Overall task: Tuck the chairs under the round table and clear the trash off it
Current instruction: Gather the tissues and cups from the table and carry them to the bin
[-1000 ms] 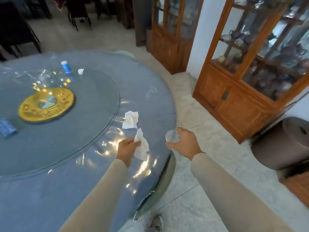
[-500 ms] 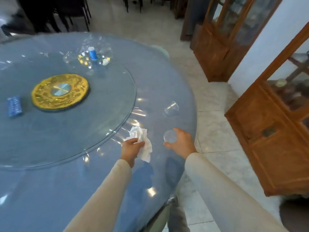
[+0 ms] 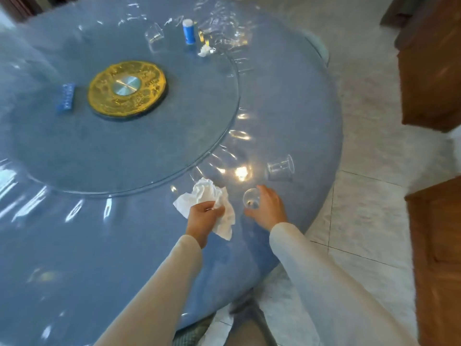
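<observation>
From the head view, the only one given: stood at the near-right edge of the round desk [image 3: 311,116], in the trash-clearing step by the look of it. Gripped a crumpled white tissue [image 3: 207,196] in the left hand [image 3: 203,218], fingers curled round the wad, just off the rim of the glass turntable [image 3: 124,151] at about five o'clock. Held a small clear cup [image 3: 251,201] in the right hand [image 3: 268,208], fingers wrapped round its far side, one round end facing the camera, just to three o'clock of the tissue and over the desk's outer band. Had not yet picked up a second clear cup [image 3: 280,168], lying on its side at about one o'clock from the right hand, near it but apart from the fingers. Had more to gather across the desk, between twelve and one o'clock of the gold centre disc [image 3: 127,89]: a third clear cup [image 3: 154,33], a blue-and-white bottle [image 3: 188,31] standing upright, a small white scrap [image 3: 204,50] just beside the bottle. Noted also a blue packet [image 3: 66,97] at nine o'clock of the disc. Could not tell whether bottle and packet counted as trash. Judged the next move to be a short reach to one o'clock for the tipped cup. With both hands full, called for nesting it with the held cup or pinching it with spare fingers, gently, given thin plastic likely to crush or skid on the glossy cover. Glimpsed what seemed a chair [image 3: 249,318] at six o'clock by the desk's edge. Could not say how far tucked, so counted that step as unsettled.
</observation>
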A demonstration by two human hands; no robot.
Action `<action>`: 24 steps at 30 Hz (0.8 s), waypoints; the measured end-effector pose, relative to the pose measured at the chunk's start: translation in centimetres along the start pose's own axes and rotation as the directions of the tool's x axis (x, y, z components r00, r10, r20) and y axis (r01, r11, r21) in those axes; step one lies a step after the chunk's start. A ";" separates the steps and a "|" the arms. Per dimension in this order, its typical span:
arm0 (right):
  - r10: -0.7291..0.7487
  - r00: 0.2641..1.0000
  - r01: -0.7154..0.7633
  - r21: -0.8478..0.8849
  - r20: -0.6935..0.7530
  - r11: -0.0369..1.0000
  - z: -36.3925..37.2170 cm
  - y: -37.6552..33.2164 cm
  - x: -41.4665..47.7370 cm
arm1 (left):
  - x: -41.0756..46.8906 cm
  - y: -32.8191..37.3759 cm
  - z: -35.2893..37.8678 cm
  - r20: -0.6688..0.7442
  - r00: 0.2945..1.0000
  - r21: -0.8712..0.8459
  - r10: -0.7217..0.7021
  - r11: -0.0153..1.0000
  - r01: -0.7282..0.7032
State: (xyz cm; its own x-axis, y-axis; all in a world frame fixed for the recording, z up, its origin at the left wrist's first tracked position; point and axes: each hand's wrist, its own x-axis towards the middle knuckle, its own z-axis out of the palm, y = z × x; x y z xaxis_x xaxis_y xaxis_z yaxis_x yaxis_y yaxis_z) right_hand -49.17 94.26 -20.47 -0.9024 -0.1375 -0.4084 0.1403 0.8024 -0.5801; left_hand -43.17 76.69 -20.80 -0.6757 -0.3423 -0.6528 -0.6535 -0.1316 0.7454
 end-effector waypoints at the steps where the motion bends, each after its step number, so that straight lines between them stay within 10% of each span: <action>1: 0.004 1.000 -0.005 0.014 0.017 1.000 -0.1 0.2 0.2 | 0.1 0.2 0.3 -0.004 1.000 0.003 -0.001 1.000 0.001; 6: 0.033 0.998 -0.039 0.115 0.053 0.993 -1.4 0.4 0.9 | 0.7 2.2 1.4 -0.009 1.000 -0.009 0.017 1.000 -0.017; 12: 0.281 0.924 -0.174 0.369 -0.259 0.913 -4.9 1.8 4.5 | 3.0 4.8 2.0 -0.017 0.999 -0.028 0.039 0.999 -0.040; 18: 0.647 0.762 -0.510 0.633 0.019 0.582 -6.7 4.7 10.4 | 4.6 5.9 2.6 -0.035 0.998 -0.024 0.055 0.998 -0.056; 24: 0.615 0.787 -0.487 0.664 0.051 0.568 -7.3 6.0 13.4 | 5.1 5.7 2.1 -0.062 0.997 -0.016 0.048 0.999 -0.049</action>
State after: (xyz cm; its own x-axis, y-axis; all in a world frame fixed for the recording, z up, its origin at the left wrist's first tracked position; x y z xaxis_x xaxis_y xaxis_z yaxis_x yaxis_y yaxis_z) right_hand -63.37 101.45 -24.21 -0.6026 0.3561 -0.7142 0.7897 0.1369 -0.5981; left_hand -51.03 76.11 -20.15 -0.6837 -0.4055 -0.6068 -0.6142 -0.1294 0.7785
